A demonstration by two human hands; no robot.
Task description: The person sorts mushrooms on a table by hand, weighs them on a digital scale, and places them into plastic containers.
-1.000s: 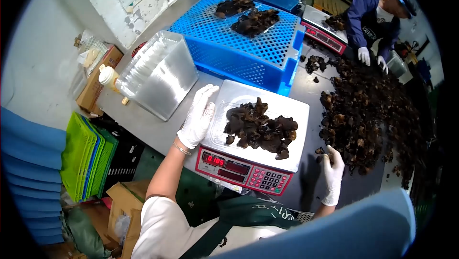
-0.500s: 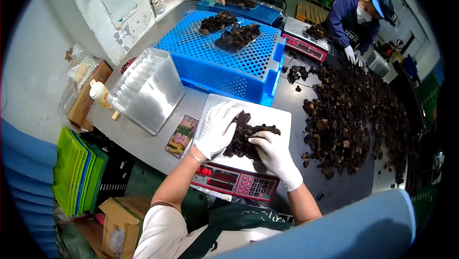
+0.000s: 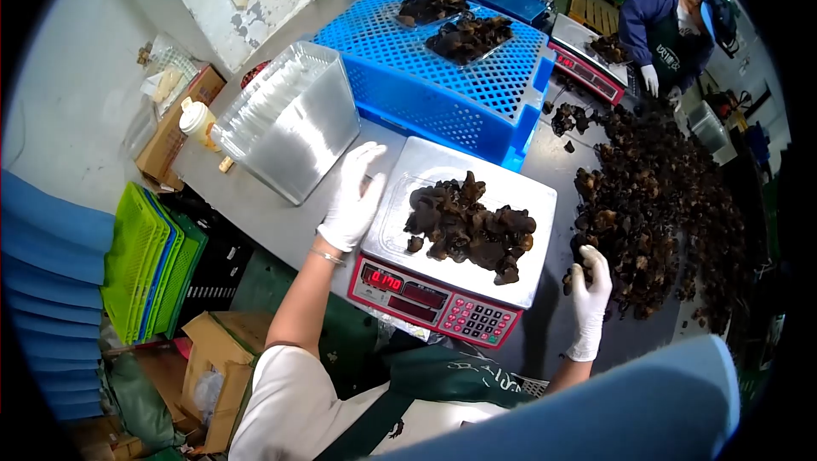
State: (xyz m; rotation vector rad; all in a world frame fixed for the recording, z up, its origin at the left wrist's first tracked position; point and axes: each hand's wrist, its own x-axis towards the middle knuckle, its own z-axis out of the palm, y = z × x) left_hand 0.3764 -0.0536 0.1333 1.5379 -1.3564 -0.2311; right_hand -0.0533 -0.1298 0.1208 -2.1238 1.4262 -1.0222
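Left hand (image 3: 351, 204) and right hand (image 3: 591, 301) have both come off the dark ruffled pieces (image 3: 472, 230), which lie in a clear tray (image 3: 392, 221) on the scale (image 3: 442, 310). From where I'm standing, the left is open beside the scale's left edge; the right, fingers loosely bent, is close by the big dark heap (image 3: 659, 210), and I can't tell whether it pinches anything.

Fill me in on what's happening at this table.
A tray of dark pieces sits on the scale, its display lit. The person's gloved left hand is open by the scale's left edge; the right hand is beside the heap, and whether it holds anything is unclear. Two more portions rest on the blue crate. Two co-workers stand farther along.
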